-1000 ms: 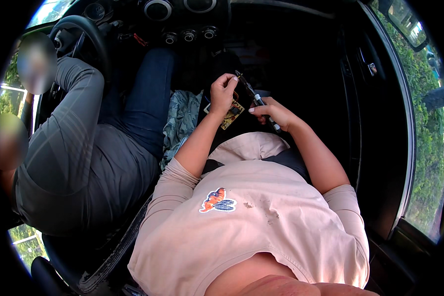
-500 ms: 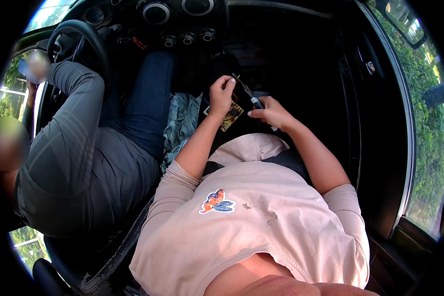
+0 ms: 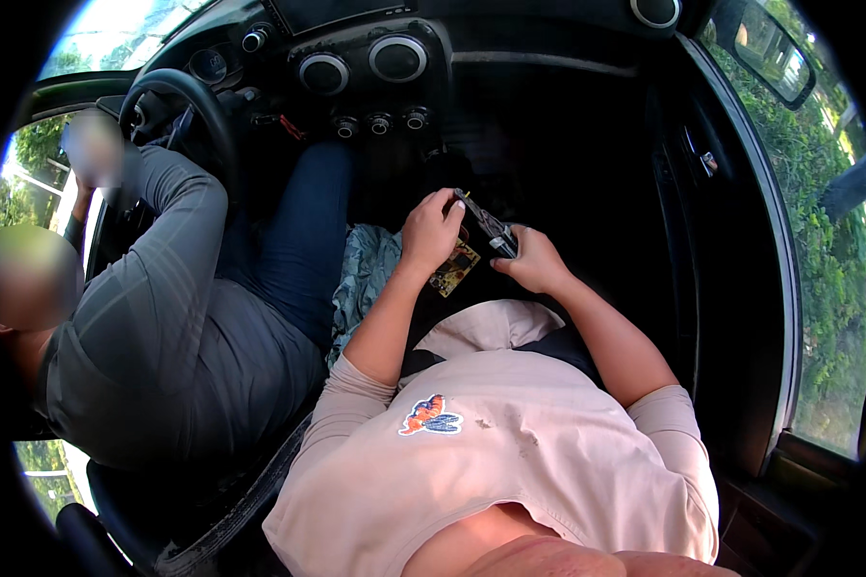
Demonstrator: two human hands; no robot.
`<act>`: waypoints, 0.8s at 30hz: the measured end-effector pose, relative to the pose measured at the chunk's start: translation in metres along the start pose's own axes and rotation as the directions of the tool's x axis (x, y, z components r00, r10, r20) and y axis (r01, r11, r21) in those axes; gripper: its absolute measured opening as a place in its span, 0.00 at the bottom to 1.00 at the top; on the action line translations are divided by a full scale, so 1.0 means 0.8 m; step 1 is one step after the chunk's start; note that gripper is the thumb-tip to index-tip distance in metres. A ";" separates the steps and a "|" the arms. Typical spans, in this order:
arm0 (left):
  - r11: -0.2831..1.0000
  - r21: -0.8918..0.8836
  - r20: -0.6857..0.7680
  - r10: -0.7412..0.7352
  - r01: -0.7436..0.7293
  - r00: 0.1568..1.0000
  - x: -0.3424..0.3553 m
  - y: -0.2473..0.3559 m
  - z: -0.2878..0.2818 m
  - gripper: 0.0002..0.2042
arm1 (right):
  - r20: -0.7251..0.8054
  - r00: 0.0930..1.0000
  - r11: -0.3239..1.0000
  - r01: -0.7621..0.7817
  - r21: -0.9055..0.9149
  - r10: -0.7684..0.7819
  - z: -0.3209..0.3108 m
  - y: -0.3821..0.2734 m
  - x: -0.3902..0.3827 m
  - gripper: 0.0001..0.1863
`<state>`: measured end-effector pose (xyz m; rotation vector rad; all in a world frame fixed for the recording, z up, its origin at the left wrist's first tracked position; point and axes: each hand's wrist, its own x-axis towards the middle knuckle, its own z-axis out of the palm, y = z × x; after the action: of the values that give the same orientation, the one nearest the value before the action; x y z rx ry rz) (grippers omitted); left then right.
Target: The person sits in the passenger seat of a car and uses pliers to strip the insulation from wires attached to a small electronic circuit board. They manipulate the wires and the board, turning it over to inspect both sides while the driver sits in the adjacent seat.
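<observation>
My right hand (image 3: 537, 262) is closed around the dark handles of a plier-like hand tool (image 3: 492, 227) with long grey jaws. The jaws slant up and left toward the fingertips of my left hand (image 3: 433, 229). That hand is pinched by the tool's tip, where a thin yellowish piece like a wire end shows; what lies between the fingers is too small to make out clearly. Below and between both hands sits a yellowish circuit board (image 3: 455, 269) with dark parts, above my lap, partly covered by my left hand.
To my left a person in a dark grey top (image 3: 154, 327) sits behind a steering wheel (image 3: 185, 91). A crumpled grey-green cloth (image 3: 361, 274) lies between us. The dashboard with round vents (image 3: 397, 60) is ahead, and a dark car door (image 3: 731, 288) is at my right.
The view has tipped up, so more dashboard shows and everything sits lower. The tool's jaws are turned so both sides show more widely, still near my left fingertips.
</observation>
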<state>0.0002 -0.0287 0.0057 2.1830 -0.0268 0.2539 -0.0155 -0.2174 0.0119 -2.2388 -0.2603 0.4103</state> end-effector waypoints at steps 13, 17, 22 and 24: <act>0.725 -0.594 0.348 -0.160 0.349 0.924 0.008 -0.008 -0.015 0.09 | 0.023 0.999 0.998 0.032 0.051 -0.033 0.001 -0.004 -0.007 0.20; 0.715 -0.630 0.333 -0.104 0.303 0.937 0.007 -0.019 -0.010 0.11 | 0.127 0.992 0.975 -0.032 0.220 0.004 -0.001 -0.006 -0.006 0.19; 0.774 -0.597 0.241 -0.077 0.210 0.967 0.006 -0.027 0.002 0.12 | 0.344 0.937 0.840 -0.227 0.493 0.051 0.003 0.008 0.001 0.12; 0.794 -0.584 0.201 -0.059 0.168 0.978 0.006 -0.030 0.005 0.13 | 0.439 0.899 0.749 -0.299 0.591 0.012 0.002 0.011 0.003 0.10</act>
<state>0.0084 -0.0174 -0.0149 1.5527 -0.0637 -0.0230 -0.0132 -0.2212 0.0040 -1.4662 -0.1105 0.9215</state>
